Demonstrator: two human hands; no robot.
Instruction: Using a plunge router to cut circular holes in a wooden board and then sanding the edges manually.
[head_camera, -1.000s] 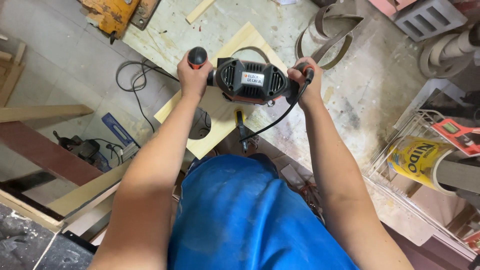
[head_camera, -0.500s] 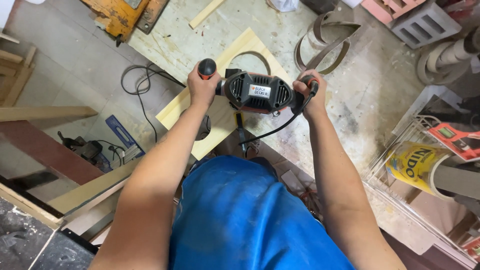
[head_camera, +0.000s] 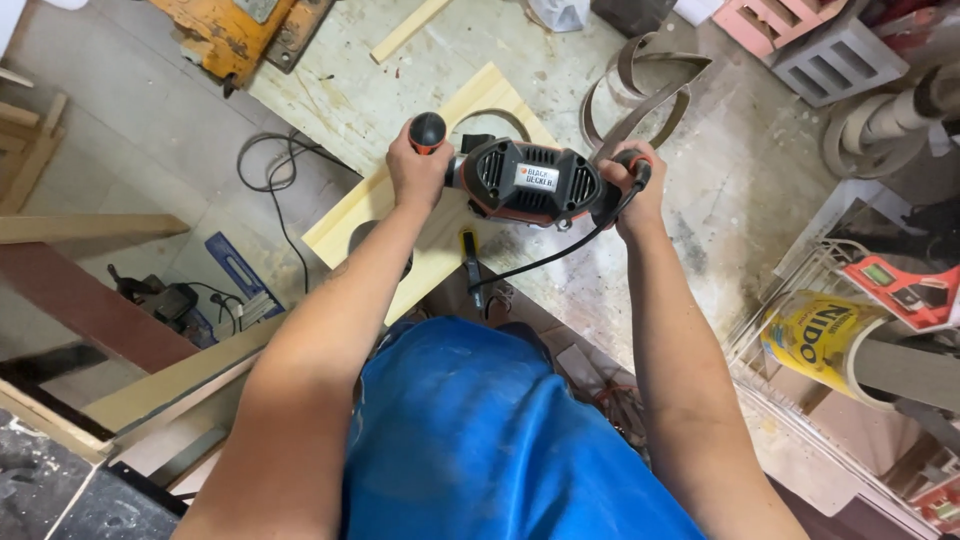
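The head view shows the left hand (head_camera: 418, 170) wrapped around one knob and the right hand (head_camera: 630, 190) closed on the other handle of a black and orange power router (head_camera: 530, 182), which sits on a pale wooden board (head_camera: 350, 225) at the edge of the dusty workbench (head_camera: 720, 200). Since a second ago the router has slid slightly rightward along the board, so the cut seems underway. A wire basket (head_camera: 800, 330) at right holds a yellow tin (head_camera: 815, 345).

A yellow can (head_camera: 808, 340) lies in a wire rack (head_camera: 800, 420); curved strips (head_camera: 640, 90) rest on the dusty bench (head_camera: 740, 190).
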